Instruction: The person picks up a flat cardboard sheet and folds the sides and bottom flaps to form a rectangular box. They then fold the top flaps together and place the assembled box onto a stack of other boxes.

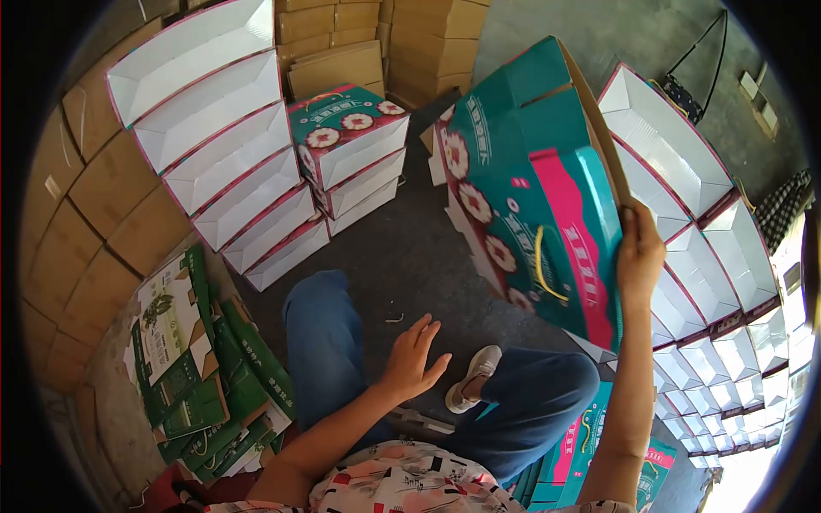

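Raised on the right, my right hand (641, 256) grips the edge of a flattened teal gift box (530, 188) with a pink band, flower-like pictures and a yellow cord handle. The box is tilted, its fold-out flaps hanging at the left side. Over the floor between my knees, my left hand (415, 363) is open, fingers spread and holding nothing. Beneath it the floor carries a small pale scrap (394, 319). More flat teal boxes (573, 445) lie beside my right leg.
Stacked open white boxes (231, 128) rise at left, beside assembled teal boxes (355, 124). Another wall of white boxes (676, 162) curves along the right. Flat green cartons (231, 376) lie piled at lower left. Brown cartons (111, 205) line the left and back.
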`<state>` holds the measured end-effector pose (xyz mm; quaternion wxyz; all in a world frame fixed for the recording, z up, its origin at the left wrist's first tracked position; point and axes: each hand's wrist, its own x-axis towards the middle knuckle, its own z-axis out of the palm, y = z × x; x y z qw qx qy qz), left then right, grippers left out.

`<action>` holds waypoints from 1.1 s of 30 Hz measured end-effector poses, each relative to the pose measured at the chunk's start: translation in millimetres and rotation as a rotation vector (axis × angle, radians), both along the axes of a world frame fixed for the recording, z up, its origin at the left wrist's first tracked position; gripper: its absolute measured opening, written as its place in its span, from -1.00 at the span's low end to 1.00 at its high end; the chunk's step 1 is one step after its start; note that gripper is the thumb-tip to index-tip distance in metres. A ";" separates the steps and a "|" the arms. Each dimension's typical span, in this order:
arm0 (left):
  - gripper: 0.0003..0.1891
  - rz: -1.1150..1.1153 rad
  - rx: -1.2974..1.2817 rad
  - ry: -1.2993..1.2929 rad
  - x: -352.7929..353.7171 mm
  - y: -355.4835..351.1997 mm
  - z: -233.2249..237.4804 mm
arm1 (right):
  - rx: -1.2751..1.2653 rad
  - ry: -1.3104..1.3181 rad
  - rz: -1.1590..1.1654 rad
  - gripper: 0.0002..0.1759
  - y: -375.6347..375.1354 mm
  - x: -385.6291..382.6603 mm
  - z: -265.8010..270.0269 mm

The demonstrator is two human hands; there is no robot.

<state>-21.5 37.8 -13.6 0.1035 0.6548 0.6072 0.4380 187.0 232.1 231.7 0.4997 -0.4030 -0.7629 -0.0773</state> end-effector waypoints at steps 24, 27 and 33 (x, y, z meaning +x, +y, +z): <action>-0.07 0.097 -0.265 -0.546 -15.4 34.6 21.2 | -0.860 -0.208 0.453 -0.61 -32.7 -111.8 -180.2; -0.11 0.112 -0.260 -0.589 -21.6 39.7 15.6 | -0.915 -0.222 0.509 -0.57 -34.0 -123.5 -178.2; -0.19 0.123 -0.232 -0.660 -22.4 36.1 15.2 | -0.871 -0.076 0.559 -0.38 -33.7 -125.9 -170.0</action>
